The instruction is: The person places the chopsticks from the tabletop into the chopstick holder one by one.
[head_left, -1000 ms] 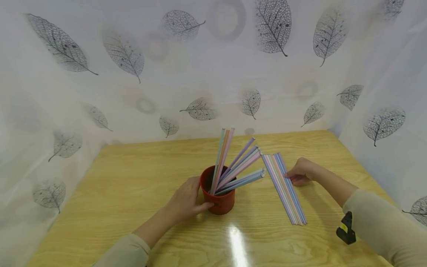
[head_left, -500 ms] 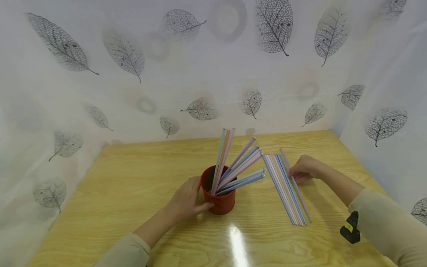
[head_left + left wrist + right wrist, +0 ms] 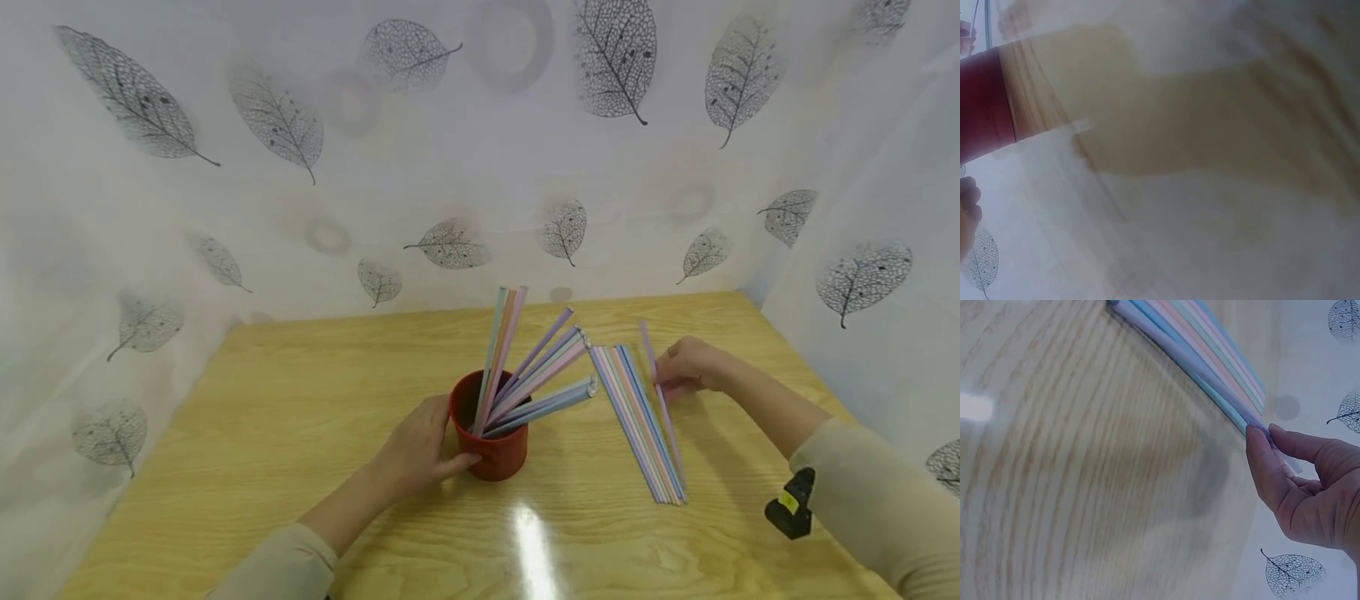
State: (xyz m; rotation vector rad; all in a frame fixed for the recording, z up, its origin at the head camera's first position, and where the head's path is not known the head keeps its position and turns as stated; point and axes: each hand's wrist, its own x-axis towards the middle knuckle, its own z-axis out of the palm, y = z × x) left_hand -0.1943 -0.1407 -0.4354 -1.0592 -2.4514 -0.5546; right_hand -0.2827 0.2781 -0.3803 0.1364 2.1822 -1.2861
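My left hand (image 3: 423, 442) grips a red cup (image 3: 501, 460) on its left side, thumb across the front. Several pastel straws (image 3: 504, 350) stand in the cup, some leaning far out to the right. Right of it, a flat row of straws (image 3: 636, 425) lies side by side. Between thumb and fingers, my right hand (image 3: 688, 367) pinches one purple straw (image 3: 647, 343), its upper end tipped up and its lower end close by the row's near end. The left wrist view catches only part of the cup (image 3: 985, 103) and some fingertips (image 3: 969, 209).
Everything stands on a wood-grain table (image 3: 322, 375). A pale cloth (image 3: 300, 233) printed with leaves hangs behind and along both sides. A black device (image 3: 791, 504) is attached at my right sleeve. Light glares off the table's front.
My right hand has drawn the purple straw away from the row's right side and raised its far end. The left hand and cup have stayed in place.
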